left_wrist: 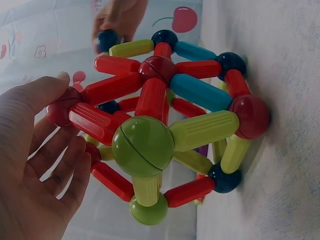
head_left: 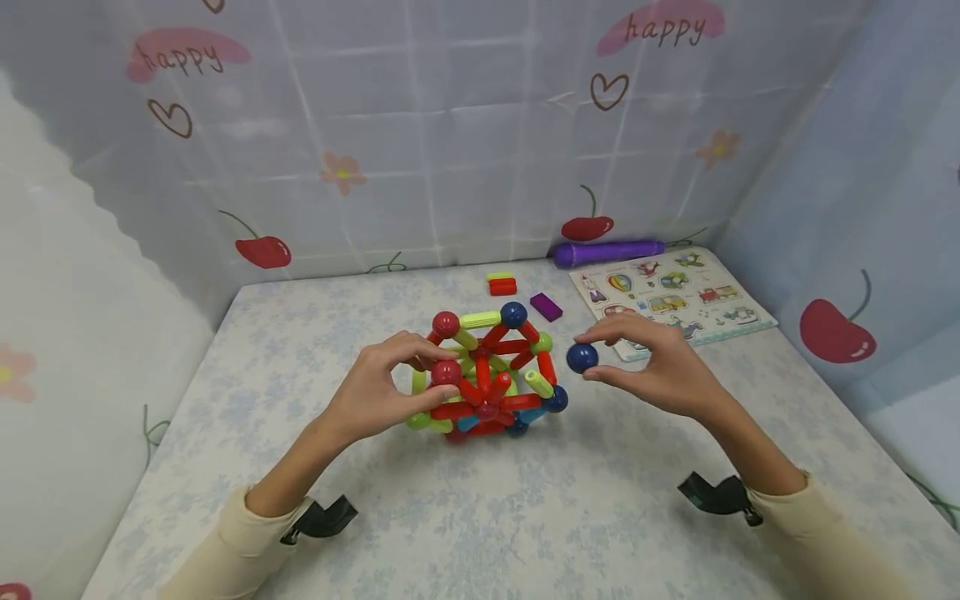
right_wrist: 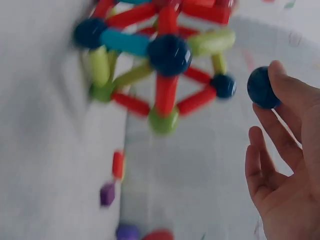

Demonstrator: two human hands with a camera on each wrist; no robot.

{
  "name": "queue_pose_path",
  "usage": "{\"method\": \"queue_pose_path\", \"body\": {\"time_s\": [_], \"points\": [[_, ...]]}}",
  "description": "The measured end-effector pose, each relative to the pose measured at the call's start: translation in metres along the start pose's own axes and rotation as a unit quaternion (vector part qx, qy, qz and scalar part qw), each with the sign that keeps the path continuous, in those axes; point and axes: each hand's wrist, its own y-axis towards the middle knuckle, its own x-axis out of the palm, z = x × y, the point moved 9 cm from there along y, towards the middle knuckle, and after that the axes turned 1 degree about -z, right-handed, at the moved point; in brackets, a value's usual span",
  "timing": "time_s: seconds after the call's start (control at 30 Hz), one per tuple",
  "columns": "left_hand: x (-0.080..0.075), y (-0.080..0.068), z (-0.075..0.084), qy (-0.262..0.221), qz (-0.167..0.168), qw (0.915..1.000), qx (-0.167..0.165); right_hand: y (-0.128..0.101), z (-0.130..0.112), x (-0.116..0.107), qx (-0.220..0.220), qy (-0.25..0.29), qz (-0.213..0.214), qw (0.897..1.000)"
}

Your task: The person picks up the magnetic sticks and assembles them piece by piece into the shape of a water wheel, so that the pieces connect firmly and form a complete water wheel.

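A ball-and-rod magnetic structure (head_left: 487, 410) of red, green and blue pieces stands on the table between both hands. My left hand (head_left: 384, 385) pinches a red ball (head_left: 446, 373) on its left side between thumb and fingers; in the left wrist view, red rods join that red ball (left_wrist: 64, 106). To the right of the structure, my right hand (head_left: 656, 367) holds a loose blue ball (head_left: 582, 358) between thumb and forefinger, apart from the structure. A light green rod (head_left: 538, 383) sticks up from the structure's right side, its end bare.
Behind the structure lie red and green rods (head_left: 502, 287) and a purple block (head_left: 546, 307). An illustrated sheet (head_left: 720, 329) rests at the back right, with a purple stick (head_left: 609, 252) behind it. Printed curtains (head_left: 450, 133) hang around the table.
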Motion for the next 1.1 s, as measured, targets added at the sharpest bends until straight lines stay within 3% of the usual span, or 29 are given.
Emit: {"method": "queue_pose_path", "body": {"time_s": [0.17, 0.43, 0.77, 1.1], "points": [[0.001, 0.002, 0.001, -0.004, 0.001, 1.0000, 0.005, 0.029, -0.029, 0.026, -0.042, 0.057, -0.012, 0.997], [0.003, 0.002, 0.001, -0.004, -0.003, 1.0000, 0.002, 0.037, -0.030, 0.053, -0.035, 0.098, -0.020, 0.994], [0.000, 0.000, 0.000, -0.004, 0.002, 1.0000, 0.003, 0.035, -0.021, 0.061, -0.001, 0.107, -0.030, 0.994], [-0.002, 0.001, 0.009, 0.028, -0.001, 0.9991, 0.031, 0.034, -0.017, 0.063, -0.005, 0.115, -0.033, 0.993]]}}
